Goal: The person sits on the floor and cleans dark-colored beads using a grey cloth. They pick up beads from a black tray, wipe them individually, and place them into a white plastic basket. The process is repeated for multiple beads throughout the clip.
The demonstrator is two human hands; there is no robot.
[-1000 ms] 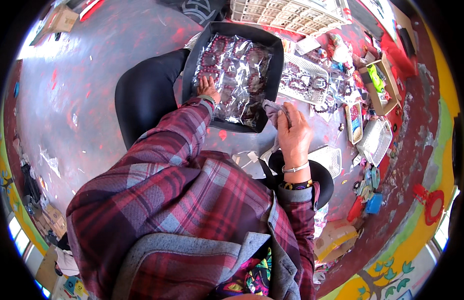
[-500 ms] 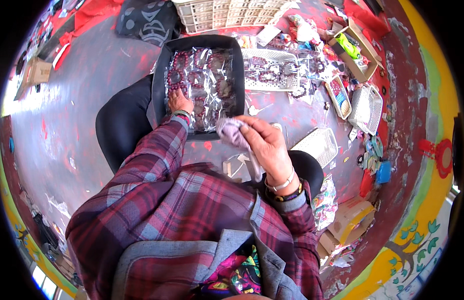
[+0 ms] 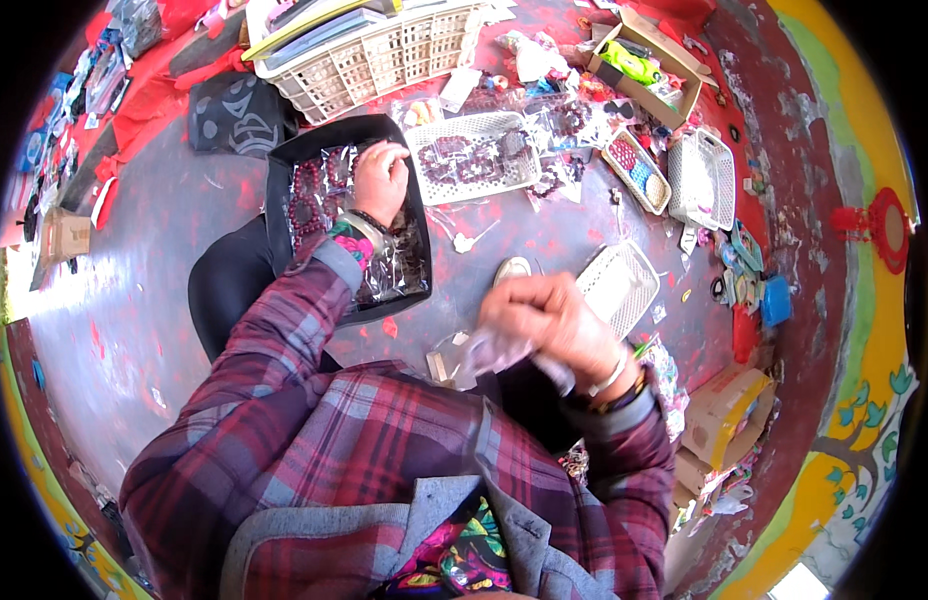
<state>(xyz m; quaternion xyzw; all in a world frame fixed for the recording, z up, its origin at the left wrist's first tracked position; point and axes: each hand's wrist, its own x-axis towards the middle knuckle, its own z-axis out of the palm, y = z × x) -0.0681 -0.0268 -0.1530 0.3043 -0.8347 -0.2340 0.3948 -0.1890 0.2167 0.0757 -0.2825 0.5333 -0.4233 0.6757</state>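
I wear a plaid jacket [image 3: 374, 425] in dark red, purple and grey, with a plain grey collar [image 3: 319, 525] and grey cuffs [image 3: 618, 417]. Bright floral cloth [image 3: 454, 560] shows at my neck and past my left cuff. I have a silvery bangle [image 3: 613, 371] on the right and black trousers [image 3: 227, 285].

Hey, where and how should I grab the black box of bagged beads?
Probably by the right wall of the black box, coming from the right: that wall stands up with floor beside its near end, while the dark-clad leg crowds the left and bagged beads lie inside.
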